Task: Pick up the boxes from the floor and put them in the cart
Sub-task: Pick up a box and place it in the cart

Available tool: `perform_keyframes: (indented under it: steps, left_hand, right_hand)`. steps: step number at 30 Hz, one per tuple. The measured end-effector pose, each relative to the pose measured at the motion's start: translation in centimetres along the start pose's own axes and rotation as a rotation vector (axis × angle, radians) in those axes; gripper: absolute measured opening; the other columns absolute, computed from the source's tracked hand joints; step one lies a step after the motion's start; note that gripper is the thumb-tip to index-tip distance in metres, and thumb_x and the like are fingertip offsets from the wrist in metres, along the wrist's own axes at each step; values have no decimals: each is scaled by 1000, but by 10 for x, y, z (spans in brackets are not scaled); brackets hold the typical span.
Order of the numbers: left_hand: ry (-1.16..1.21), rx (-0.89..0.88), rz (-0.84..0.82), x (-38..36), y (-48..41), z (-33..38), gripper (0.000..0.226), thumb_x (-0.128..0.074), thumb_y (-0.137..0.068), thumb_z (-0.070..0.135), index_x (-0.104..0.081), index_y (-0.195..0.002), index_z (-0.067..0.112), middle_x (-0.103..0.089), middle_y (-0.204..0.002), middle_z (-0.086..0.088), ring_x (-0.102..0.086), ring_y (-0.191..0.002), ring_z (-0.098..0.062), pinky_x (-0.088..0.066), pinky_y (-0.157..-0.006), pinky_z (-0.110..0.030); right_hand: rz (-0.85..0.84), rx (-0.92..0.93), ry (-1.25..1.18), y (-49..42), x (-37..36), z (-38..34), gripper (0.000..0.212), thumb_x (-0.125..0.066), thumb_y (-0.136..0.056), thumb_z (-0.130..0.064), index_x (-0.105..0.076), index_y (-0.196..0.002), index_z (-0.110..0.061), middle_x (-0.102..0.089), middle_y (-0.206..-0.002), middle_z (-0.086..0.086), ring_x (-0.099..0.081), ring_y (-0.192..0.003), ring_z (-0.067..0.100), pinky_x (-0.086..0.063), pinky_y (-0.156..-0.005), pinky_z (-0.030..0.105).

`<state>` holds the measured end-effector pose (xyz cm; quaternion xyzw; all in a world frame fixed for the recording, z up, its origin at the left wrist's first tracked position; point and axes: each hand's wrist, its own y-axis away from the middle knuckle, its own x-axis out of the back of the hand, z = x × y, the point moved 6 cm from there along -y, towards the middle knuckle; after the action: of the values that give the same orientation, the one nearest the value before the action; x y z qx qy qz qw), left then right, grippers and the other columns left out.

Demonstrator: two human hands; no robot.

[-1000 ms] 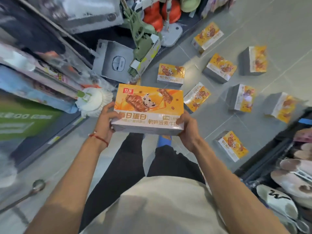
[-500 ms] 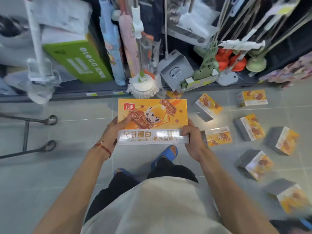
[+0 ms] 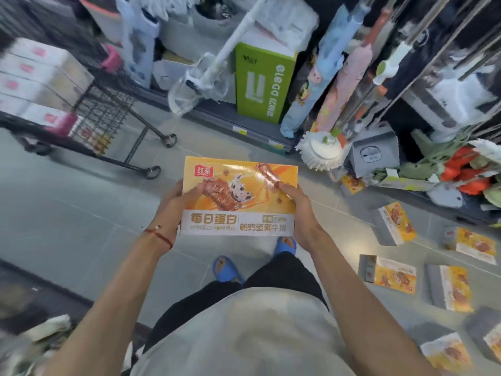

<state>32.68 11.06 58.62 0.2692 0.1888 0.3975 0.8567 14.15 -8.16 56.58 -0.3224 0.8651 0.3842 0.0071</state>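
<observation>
Box (image 3: 238, 196) held, cart (image 3: 103, 115) leftward
Left grip (image 3: 173, 203) and right grip (image 3: 295, 203) clasp its ends; cart nearer the left.

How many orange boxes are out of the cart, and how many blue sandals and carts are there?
Held box: 1, in left hand and right hand
Floor boxes: 7 in view
Sandals: 2
Cart: 1
Total: 11
</observation>
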Motion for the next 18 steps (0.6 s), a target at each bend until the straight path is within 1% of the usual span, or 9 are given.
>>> perform_keyframes:
  steps: [1,2,5,6,8,11,13,16,18]
  left_hand:
    - [19,-6,28,18,5,2,42,-73,-83,35,-66,-122,19,-76,-108,-11,-75,-89,-30,-61,-67,-36]
    - [42,-12,59,34,9,3,38,-72,-86,32,-66,-121,20,-76,-106,-11,-75,-86,-29,-61,-65,-36]
    - [116,-19,160,79,19,6,29,-68,-90,26,-65,-118,21,-77,-101,-8,-75,-79,-25,-59,-59,-33]
    - [133,-24,188,92,21,8,30,-69,-86,28,-64,-116,23,-78,-98,-6,-75,-77,-23,-59,-58,-31]
    - [163,-34,252,116,23,12,35,-68,-77,35,-64,-111,27,-78,-93,-2,-75,-72,-20,-57,-55,-28]
    - [203,-54,356,151,19,24,38,-66,-72,40,-62,-108,30,-78,-88,2,-75,-68,-17,-56,-52,-25]
    - [220,-74,408,173,10,35,36,-65,-76,38,-61,-111,30,-78,-87,4,-75,-68,-16,-55,-52,-24]
    - [260,-88,492,205,-10,56,27,-63,-91,26,-58,-118,27,-78,-87,5,-75,-68,-15,-55,-51,-24]
    - [269,-105,524,222,-25,75,31,-60,-94,26,-57,-125,25,-78,-92,4,-76,-72,-17,-57,-54,-25]
  right_hand:
    - [-19,-2,33,-3,-20,3,53,-69,-90,-45,-56,-133,-18,-77,-114,12,-77,-97,32,-61,-70,37]
    - [-38,-1,69,-5,-39,4,53,-67,-92,-47,-56,-135,-18,-77,-116,13,-77,-98,32,-61,-71,37]
    - [-99,2,187,-17,-91,10,43,-67,-95,-52,-61,-128,-25,-79,-110,7,-78,-94,28,-61,-71,36]
    - [-124,1,224,-22,-108,11,41,-67,-94,-53,-62,-125,-27,-80,-109,6,-79,-93,27,-61,-72,36]
    - [-171,-3,289,-34,-140,13,43,-70,-91,-56,-62,-124,-30,-80,-108,5,-79,-93,27,-62,-77,40]
    - [-229,-9,348,-57,-187,13,50,-71,-91,-55,-59,-129,-25,-79,-110,6,-78,-97,31,-62,-90,50]
    - [-268,-8,365,-75,-219,7,51,-70,-92,-52,-58,-132,-23,-79,-110,7,-78,-98,31,-60,-93,52]
    - [-320,-13,384,-105,-265,-6,49,-70,-94,-50,-57,-133,-23,-79,-111,6,-77,-99,30,-60,-93,52]
    - [-343,-18,389,-126,-295,-18,48,-71,-94,-48,-58,-132,-23,-79,-112,7,-77,-100,31,-61,-92,52]
